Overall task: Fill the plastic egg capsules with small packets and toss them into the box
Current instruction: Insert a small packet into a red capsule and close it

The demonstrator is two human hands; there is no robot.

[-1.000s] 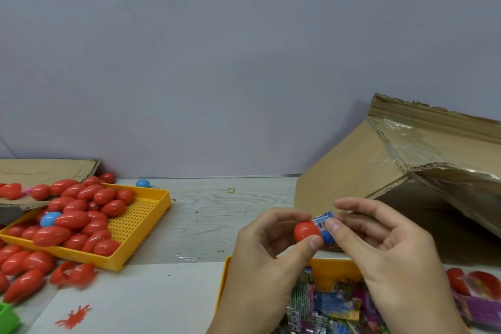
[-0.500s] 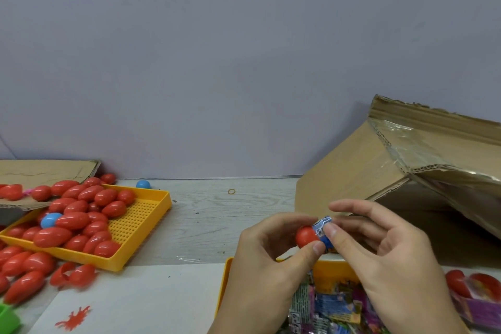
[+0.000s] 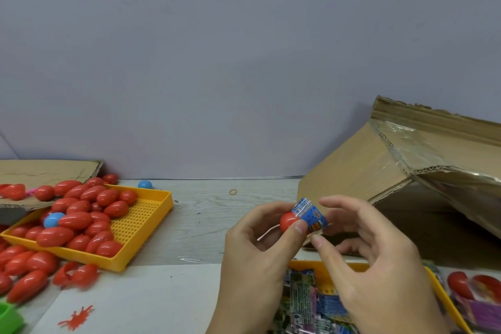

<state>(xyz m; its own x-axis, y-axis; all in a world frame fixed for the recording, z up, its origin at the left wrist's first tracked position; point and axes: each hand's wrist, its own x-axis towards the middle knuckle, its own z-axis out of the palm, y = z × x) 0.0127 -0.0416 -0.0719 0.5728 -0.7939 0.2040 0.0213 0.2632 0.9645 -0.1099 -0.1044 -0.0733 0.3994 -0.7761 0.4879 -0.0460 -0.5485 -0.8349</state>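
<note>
My left hand (image 3: 260, 260) pinches a red egg capsule half (image 3: 288, 221) between thumb and fingers. A small blue packet (image 3: 311, 215) sticks out of its open end to the right. My right hand (image 3: 376, 260) hovers beside the packet with fingers spread. Its thumb tip sits just under the packet and its index finger is lifted off it. The open cardboard box (image 3: 379, 171) lies on its side behind and to the right of my hands. Below my hands a yellow tray (image 3: 440, 293) holds several colourful packets (image 3: 306, 304).
A yellow tray (image 3: 151, 225) piled with red capsules (image 3: 81, 214) stands at the left, with more capsules loose in front of it. A blue capsule (image 3: 145, 184) and a rubber band (image 3: 233, 192) lie near the wall. White paper (image 3: 135, 298) covers the near table.
The blue packet has gone further into the red capsule half. My right index finger has lifted off the packet and the right hand has opened. Both hands dropped slightly.
</note>
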